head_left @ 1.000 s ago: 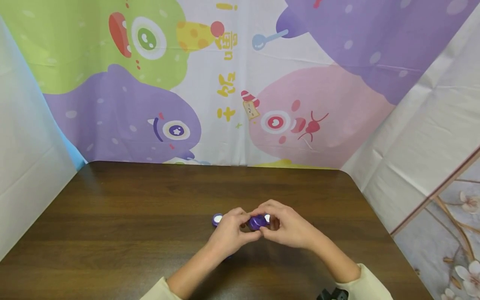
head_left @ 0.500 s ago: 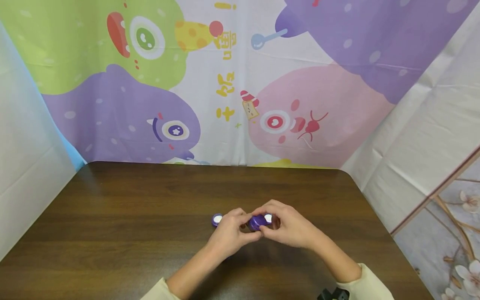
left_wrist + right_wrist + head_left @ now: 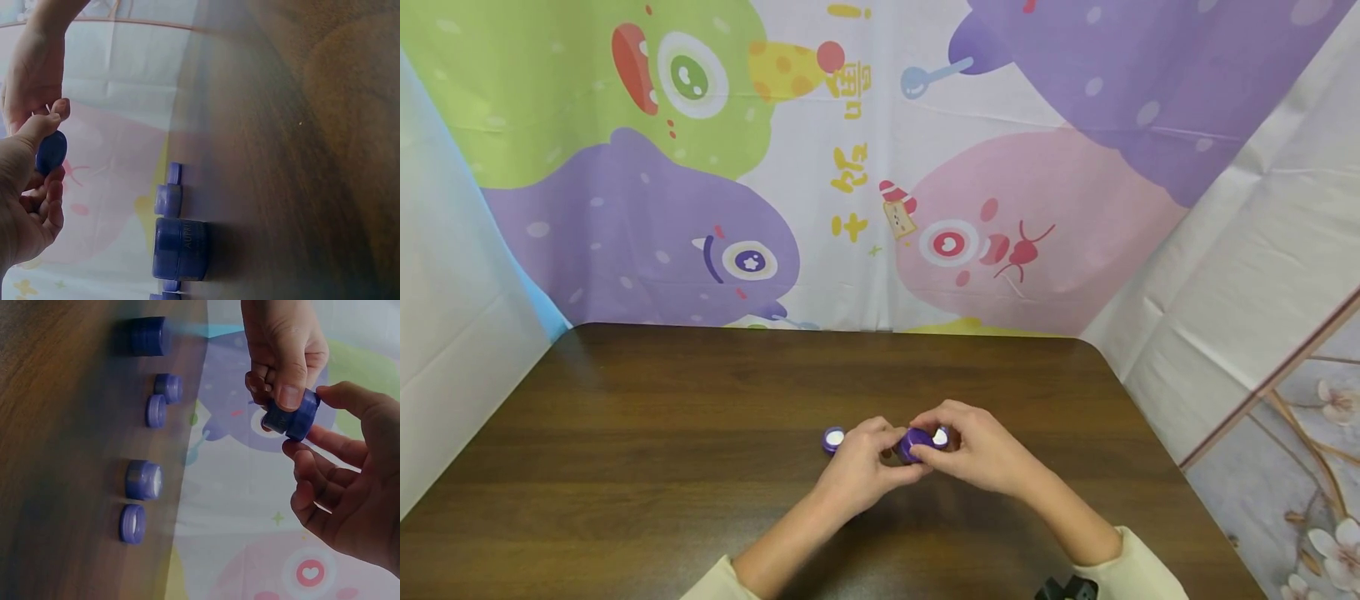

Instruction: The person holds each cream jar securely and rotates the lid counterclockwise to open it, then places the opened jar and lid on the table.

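Note:
A small purple cosmetic jar is held up between both hands above the table. My left hand pinches its body, the thumb pressed on the side in the right wrist view. My right hand pinches the wider lid between thumb and fingers, with the thumb lying across it in the head view. Lid and body are together; whether the lid is loose, I cannot tell. Beyond the right fingers a white-topped purple piece shows, and another white-topped piece lies left of the left hand.
On the brown table stand a larger lettered purple jar, a smaller jar with a ring-like lid, an uncapped jar with white inside, and another lid. A cartoon curtain hangs behind.
My right fingers have shifted round the lid, and the thumb has moved over its face. The jar has tilted slightly. The left hand has stayed nearly still.

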A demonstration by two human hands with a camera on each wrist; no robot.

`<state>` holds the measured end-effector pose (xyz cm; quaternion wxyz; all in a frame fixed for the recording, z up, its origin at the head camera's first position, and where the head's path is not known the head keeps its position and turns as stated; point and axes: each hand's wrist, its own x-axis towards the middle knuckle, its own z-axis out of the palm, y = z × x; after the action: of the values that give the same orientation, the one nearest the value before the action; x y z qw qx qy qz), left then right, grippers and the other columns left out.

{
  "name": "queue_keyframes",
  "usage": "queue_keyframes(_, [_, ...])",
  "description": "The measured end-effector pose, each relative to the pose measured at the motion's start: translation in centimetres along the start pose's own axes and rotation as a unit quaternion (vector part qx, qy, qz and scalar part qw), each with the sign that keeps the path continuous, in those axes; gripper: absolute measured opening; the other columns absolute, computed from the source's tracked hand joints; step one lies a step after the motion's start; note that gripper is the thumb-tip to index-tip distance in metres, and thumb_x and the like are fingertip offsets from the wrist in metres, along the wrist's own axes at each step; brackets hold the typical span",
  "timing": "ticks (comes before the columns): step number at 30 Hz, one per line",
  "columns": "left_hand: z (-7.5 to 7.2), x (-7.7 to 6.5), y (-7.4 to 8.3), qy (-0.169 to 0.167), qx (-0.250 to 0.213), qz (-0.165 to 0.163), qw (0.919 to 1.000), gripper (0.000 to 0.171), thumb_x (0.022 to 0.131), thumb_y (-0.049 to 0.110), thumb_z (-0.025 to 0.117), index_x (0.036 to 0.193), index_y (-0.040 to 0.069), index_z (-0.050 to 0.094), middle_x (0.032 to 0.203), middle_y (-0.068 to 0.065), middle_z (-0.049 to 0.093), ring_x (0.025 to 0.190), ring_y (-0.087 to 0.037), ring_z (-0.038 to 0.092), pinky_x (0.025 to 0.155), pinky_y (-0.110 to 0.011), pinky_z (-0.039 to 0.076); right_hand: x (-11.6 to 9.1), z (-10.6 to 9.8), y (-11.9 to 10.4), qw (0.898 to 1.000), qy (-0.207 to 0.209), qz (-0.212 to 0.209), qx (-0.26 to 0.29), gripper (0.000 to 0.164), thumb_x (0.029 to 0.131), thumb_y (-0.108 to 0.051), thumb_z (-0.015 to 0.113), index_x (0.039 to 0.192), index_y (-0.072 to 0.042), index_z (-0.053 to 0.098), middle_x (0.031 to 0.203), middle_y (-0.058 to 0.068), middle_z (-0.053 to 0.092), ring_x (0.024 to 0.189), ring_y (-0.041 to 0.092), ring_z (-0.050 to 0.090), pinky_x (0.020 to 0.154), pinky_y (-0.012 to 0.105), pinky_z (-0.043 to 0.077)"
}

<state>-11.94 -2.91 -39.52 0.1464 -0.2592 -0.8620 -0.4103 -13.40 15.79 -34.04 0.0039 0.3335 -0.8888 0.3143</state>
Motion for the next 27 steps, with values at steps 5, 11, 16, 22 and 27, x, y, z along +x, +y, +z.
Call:
queue_keyframes(5, [-0.06,-0.08,0.00,-0.017,-0.010,-0.018,0.9997,0.038,0.075,0.024,0.077,0.104,0.000,0.071,0.080,0.002,0.061,0.069,-0.014,0.053,0.058,-0.015,0.043,-0.13,-0.04,-0.03,0.999,-0.027,-0.023,0.018,0.031,0.083,-0.018,0.069,0.114,-0.015,0.063,0.102,-0.005,0.059,0.067,0.004,0.049,0.058,0.019,0.046])
queue_keyframes(11, [0.09,-0.04,0.02,-0.002,0.002,-0.006,1.0000,0.032,0.074,0.028,0.078,0.095,0.005,0.074,0.073,0.004,0.058,0.067,-0.009,0.049,0.058,-0.014,0.041,-0.09,0.02,-0.23,1.000,-0.002,0.002,0.017,0.036,0.083,-0.036,0.069,0.113,-0.017,0.064,0.101,-0.007,0.059,0.068,0.004,0.049,0.058,0.019,0.046])
queue_keyframes(16, [0.22,-0.05,0.10,0.007,-0.001,-0.005,1.0000,0.032,0.073,0.032,0.079,0.093,0.008,0.074,0.071,0.004,0.056,0.066,-0.008,0.048,0.057,-0.014,0.041,-0.13,0.12,-0.03,1.000,0.016,0.008,0.002,0.031,0.082,-0.038,0.069,0.104,-0.015,0.068,0.091,-0.007,0.059,0.066,0.004,0.047,0.057,0.018,0.044])
queue_keyframes(22, [0.10,-0.09,0.18,0.005,0.007,0.000,1.0000,0.033,0.072,0.027,0.079,0.096,0.005,0.074,0.074,0.004,0.059,0.067,-0.007,0.048,0.058,-0.015,0.041,-0.29,0.12,0.14,1.000,-0.008,-0.016,0.013,0.026,0.084,-0.025,0.070,0.108,-0.016,0.065,0.095,-0.005,0.059,0.067,0.003,0.049,0.058,0.018,0.046])
queue_keyframes(27, [0.06,-0.19,0.17,0.000,0.006,-0.005,1.0000,0.035,0.072,0.025,0.079,0.099,0.003,0.073,0.073,0.004,0.058,0.065,-0.007,0.047,0.057,-0.014,0.040,-0.33,0.06,-0.05,0.999,-0.022,-0.017,0.023,0.032,0.084,-0.024,0.069,0.114,-0.016,0.063,0.101,-0.006,0.058,0.068,0.009,0.051,0.058,0.019,0.046])
